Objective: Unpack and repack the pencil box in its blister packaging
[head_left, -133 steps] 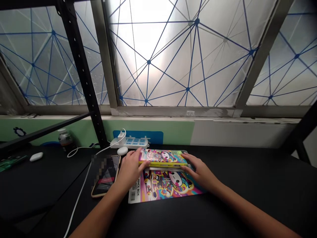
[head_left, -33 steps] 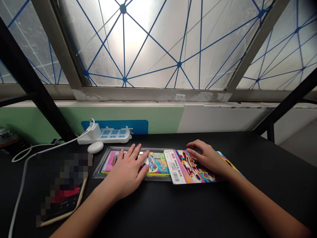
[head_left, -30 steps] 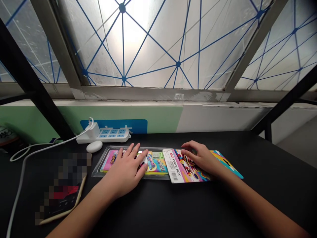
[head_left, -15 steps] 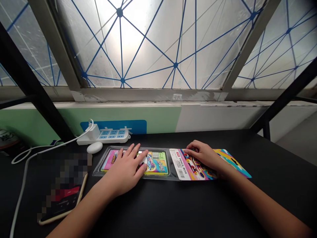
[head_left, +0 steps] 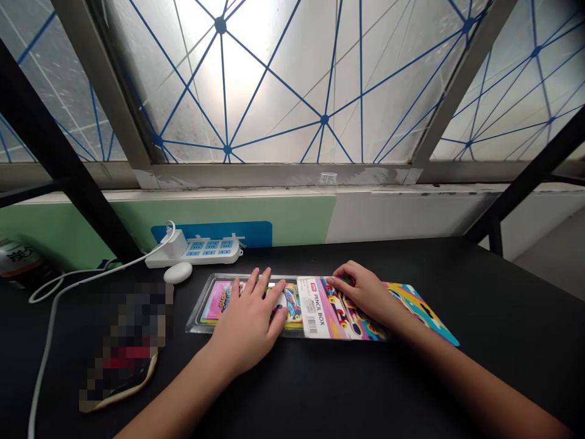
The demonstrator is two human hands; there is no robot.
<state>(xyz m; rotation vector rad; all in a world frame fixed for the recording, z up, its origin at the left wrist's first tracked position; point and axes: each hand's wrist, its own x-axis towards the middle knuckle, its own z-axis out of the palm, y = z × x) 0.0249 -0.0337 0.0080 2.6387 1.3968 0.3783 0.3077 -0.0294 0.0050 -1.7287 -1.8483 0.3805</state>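
My left hand (head_left: 249, 320) lies flat, fingers spread, on a colourful pencil box (head_left: 223, 300) that sits in a clear plastic blister tray (head_left: 196, 317) on the black desk. My right hand (head_left: 363, 292) rests with curled fingers on the printed cardboard backing card (head_left: 320, 311) marked "PENCIL BOX". The card lies to the right of the tray and overlaps its right end. Both forearms reach in from the bottom of the view.
A phone (head_left: 123, 353) lies at the left, its screen blurred. A white power strip (head_left: 194, 250) with a plugged-in charger, a white cable (head_left: 50, 317) and a small white oval case (head_left: 178, 272) sit behind. A bottle (head_left: 18, 259) stands at far left. Black frame posts (head_left: 59, 158) flank the window.
The backing card has slid left under my right hand and now covers the right end of the tray; half a second ago it lay beside it. My left hand stays on the pencil box.
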